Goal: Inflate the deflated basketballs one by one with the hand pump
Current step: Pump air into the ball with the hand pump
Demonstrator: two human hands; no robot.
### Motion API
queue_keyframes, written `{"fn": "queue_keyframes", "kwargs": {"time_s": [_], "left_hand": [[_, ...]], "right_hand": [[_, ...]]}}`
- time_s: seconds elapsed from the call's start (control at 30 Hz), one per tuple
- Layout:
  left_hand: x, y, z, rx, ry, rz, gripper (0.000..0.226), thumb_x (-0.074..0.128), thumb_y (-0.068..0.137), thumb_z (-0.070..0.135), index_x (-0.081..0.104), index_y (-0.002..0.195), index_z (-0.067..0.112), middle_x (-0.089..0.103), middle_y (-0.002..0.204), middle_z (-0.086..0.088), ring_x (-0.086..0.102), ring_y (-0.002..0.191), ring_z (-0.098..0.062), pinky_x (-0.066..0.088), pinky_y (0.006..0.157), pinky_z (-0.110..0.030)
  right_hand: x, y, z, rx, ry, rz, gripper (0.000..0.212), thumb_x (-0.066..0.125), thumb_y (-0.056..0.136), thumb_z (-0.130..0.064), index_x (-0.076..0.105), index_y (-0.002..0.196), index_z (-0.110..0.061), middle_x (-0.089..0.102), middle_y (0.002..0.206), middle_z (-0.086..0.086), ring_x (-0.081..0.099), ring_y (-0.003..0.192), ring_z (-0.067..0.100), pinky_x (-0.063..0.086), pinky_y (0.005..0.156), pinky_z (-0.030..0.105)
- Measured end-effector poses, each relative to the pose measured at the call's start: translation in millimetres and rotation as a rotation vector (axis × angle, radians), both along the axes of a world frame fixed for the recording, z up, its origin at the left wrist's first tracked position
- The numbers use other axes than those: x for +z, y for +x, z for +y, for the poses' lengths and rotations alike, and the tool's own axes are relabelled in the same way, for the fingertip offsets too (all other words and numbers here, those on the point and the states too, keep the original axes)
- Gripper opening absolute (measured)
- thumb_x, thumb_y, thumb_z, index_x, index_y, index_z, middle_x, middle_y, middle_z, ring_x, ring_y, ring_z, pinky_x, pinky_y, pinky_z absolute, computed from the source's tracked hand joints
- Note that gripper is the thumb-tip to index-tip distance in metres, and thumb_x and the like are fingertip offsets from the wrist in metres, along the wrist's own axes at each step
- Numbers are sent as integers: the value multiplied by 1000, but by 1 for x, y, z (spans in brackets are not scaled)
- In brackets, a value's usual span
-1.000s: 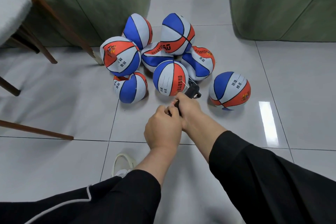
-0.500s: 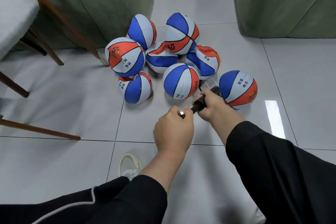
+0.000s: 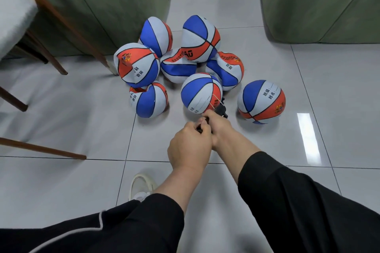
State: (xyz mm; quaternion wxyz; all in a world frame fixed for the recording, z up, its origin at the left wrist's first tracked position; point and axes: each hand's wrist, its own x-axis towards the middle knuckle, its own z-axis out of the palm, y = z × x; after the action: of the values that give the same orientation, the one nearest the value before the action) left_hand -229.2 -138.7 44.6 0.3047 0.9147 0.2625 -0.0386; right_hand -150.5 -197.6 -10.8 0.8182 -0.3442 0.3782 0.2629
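Several blue, white and orange basketballs lie in a cluster on the tiled floor. The nearest ball [image 3: 200, 93] looks round, and the black hand pump [image 3: 221, 110] meets it at its lower right. My right hand [image 3: 219, 125] grips the pump body close to the ball. My left hand [image 3: 190, 148] grips the pump handle directly behind, the two fists almost touching. Most of the pump is hidden by my hands. A round ball [image 3: 261, 101] sits apart to the right. Dented balls [image 3: 149, 99] [image 3: 177, 65] lie in the pile.
Green upholstered seats stand at the back left [image 3: 98, 6] and back right [image 3: 320, 2]. Wooden chair legs [image 3: 67, 24] slant in at the left, with another leg [image 3: 41, 148] low across the floor. My shoe [image 3: 140, 186] shows below my arms.
My hands were apart half a second ago with the pump drawn out; now they are pushed together again. The view has shifted slightly left.
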Motion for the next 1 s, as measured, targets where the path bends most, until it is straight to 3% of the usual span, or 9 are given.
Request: {"fn": "queue_keyframes", "kwargs": {"time_s": [0.23,0.4,0.57,0.73,1.0], "left_hand": [[18,-6,-5,-111,32,-62,42,45,101,50,36,69,24,51,62,4,50,65,-24,33,56,-33],[14,-2,-2,-78,55,-53,42,45,102,43,34,66,23,46,59,4,41,55,-15,23,50,-30],[1,1,0,8,63,-57,43,45,102,46,39,66,22,49,60,2,49,61,-24,31,53,-31],[-6,2,1,9,44,-45,44,44,102,49,41,66,23,54,63,0,59,69,-31,44,58,-33],[14,-8,-4,-103,41,-62,43,46,101,51,35,69,23,50,62,4,51,65,-26,35,57,-34]], "right_hand": [[-5,33,-49,-90,-33,54,17,61,93,-5,61,111,-5,57,76,5,50,47,11,51,47,26],[-4,20,-33,-92,3,56,6,56,94,-4,53,94,-9,51,62,4,47,46,13,49,49,26],[11,-1,-2,-35,4,15,10,50,93,1,49,89,-8,45,54,2,43,44,14,46,51,25],[14,-8,0,-26,-16,17,9,51,91,3,49,90,-6,41,51,4,41,45,17,44,50,26],[0,26,-39,-93,-11,40,9,57,97,-7,58,105,-11,53,64,2,48,43,11,48,45,24]]}}
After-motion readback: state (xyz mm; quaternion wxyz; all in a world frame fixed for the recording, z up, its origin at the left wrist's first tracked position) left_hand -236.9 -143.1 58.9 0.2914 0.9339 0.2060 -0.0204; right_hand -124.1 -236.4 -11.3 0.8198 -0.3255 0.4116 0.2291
